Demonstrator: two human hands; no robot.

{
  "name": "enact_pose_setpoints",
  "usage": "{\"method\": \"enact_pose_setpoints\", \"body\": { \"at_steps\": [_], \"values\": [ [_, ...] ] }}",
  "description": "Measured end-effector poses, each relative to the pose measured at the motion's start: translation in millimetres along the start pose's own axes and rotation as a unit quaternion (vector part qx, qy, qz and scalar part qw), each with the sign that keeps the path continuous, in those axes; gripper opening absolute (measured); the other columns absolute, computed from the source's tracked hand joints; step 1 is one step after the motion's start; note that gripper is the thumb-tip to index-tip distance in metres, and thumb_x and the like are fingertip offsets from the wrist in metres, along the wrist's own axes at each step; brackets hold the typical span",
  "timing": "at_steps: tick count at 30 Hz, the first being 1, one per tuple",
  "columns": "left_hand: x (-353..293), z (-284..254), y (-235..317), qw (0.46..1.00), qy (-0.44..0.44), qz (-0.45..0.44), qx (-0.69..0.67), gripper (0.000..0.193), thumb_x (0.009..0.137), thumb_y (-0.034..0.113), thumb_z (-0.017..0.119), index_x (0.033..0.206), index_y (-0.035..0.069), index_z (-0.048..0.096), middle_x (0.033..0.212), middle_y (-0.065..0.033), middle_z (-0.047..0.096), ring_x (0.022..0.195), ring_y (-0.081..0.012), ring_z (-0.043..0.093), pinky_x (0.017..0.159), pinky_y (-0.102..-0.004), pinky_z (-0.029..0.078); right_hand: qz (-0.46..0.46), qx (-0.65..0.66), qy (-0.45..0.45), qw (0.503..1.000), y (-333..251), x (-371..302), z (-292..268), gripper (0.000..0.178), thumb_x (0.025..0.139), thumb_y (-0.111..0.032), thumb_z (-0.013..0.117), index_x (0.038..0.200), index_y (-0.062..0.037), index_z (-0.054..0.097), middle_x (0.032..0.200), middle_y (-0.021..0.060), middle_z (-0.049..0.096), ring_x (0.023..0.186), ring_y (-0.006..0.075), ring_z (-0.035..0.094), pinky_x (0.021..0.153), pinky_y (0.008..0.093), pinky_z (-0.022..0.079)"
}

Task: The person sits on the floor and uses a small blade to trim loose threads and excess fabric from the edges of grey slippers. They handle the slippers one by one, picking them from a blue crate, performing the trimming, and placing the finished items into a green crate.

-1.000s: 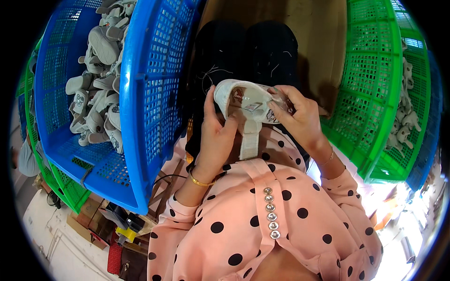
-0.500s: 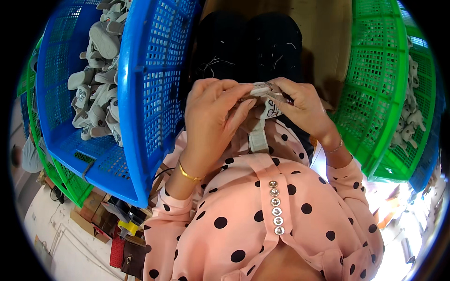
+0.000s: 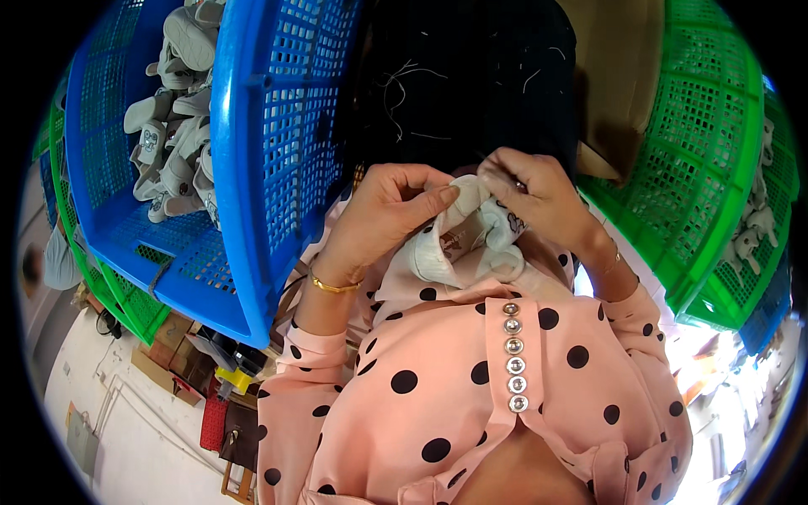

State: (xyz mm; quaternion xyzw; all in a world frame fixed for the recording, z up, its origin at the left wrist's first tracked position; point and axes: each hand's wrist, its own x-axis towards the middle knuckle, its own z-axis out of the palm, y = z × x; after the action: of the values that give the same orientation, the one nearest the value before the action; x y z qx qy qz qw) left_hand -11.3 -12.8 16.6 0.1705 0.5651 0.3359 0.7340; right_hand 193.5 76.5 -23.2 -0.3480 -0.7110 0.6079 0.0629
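A small off-white shoe (image 3: 433, 252) with a printed brown motif is held before my chest, its opening turned toward me. My left hand (image 3: 402, 202) pinches its upper rim between thumb and fingers. On the other side of the shoe, my right hand (image 3: 534, 192) has its fingers curled close to the rim, and the fingertips are smeared by motion. A small dark, slim object (image 3: 520, 187) shows between those fingers; its kind cannot be made out. Part of the shoe is hidden behind both hands.
At my left stands a blue plastic basket (image 3: 231, 168) with several similar shoes (image 3: 189, 38). Green baskets (image 3: 699, 151) stand on my right, the farther one holding pale shoes (image 3: 757, 227). Loose threads (image 3: 404, 76) lie on my dark trousers (image 3: 480, 101). Cardboard (image 3: 619, 93) lies beyond.
The shoe has been turned and lowered toward my chest, so its inside shows. My left fingers have shifted to its rim. The view has also shifted, showing more of my trousers.
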Motion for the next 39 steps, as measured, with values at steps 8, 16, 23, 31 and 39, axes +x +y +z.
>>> {"method": "enact_pose_setpoints", "body": {
  "at_steps": [8, 16, 23, 31, 39],
  "values": [
    [-4, -7, -14, 0.993, 0.004, -0.004, -0.120, 0.020, 0.092, 0.009, 0.064, 0.106, -0.004, 0.069, 0.092, -0.0069, 0.070, 0.079, -0.0077, 0.065, 0.072, -0.0201, 0.053, -0.108, -0.362, 0.090, 0.921, -11, -18, -13, 0.048, 0.082, -0.057, 0.062, 0.077, -0.0093, 0.055, 0.057, 0.0053, 0.056, 0.053, 0.0240, 0.059, 0.048, 0.0333, 0.046],
    [-6, -6, -11, 0.993, 0.005, -0.005, -0.122, 0.019, 0.091, 0.007, 0.063, 0.107, -0.003, 0.069, 0.093, -0.0081, 0.071, 0.080, -0.0090, 0.066, 0.074, -0.0209, 0.053, -0.175, -0.427, 0.103, 0.881, -17, -7, -8, 0.045, 0.080, -0.054, 0.064, 0.066, -0.0124, 0.052, 0.052, 0.0025, 0.051, 0.048, 0.0190, 0.056, 0.045, 0.0296, 0.044],
    [-5, -6, -15, 0.989, 0.000, -0.006, -0.151, 0.019, 0.091, 0.006, 0.063, 0.107, -0.003, 0.069, 0.093, -0.0078, 0.071, 0.080, -0.0091, 0.066, 0.074, -0.0208, 0.053, -0.202, -0.462, 0.101, 0.858, -19, -3, -9, 0.044, 0.080, -0.052, 0.065, 0.066, -0.0135, 0.050, 0.052, 0.0016, 0.050, 0.049, 0.0174, 0.055, 0.048, 0.0281, 0.044],
    [-2, -3, -22, 0.986, 0.022, 0.015, -0.163, 0.019, 0.088, 0.009, 0.064, 0.103, -0.001, 0.071, 0.086, -0.0087, 0.072, 0.068, -0.0093, 0.066, 0.056, -0.0178, 0.050, -0.225, -0.452, 0.089, 0.859, -14, 0, -12, 0.042, 0.080, -0.050, 0.066, 0.067, -0.0132, 0.051, 0.052, 0.0011, 0.050, 0.050, 0.0175, 0.055, 0.050, 0.0282, 0.045],
    [-2, 0, -24, 0.989, 0.028, 0.022, -0.141, 0.019, 0.088, 0.007, 0.065, 0.103, -0.002, 0.071, 0.088, -0.0100, 0.072, 0.071, -0.0108, 0.068, 0.060, -0.0191, 0.052, -0.211, -0.469, 0.062, 0.855, -18, -2, -13, 0.039, 0.082, -0.049, 0.065, 0.069, -0.0127, 0.055, 0.051, 0.0015, 0.050, 0.049, 0.0184, 0.055, 0.050, 0.0287, 0.045]
  ]
}}
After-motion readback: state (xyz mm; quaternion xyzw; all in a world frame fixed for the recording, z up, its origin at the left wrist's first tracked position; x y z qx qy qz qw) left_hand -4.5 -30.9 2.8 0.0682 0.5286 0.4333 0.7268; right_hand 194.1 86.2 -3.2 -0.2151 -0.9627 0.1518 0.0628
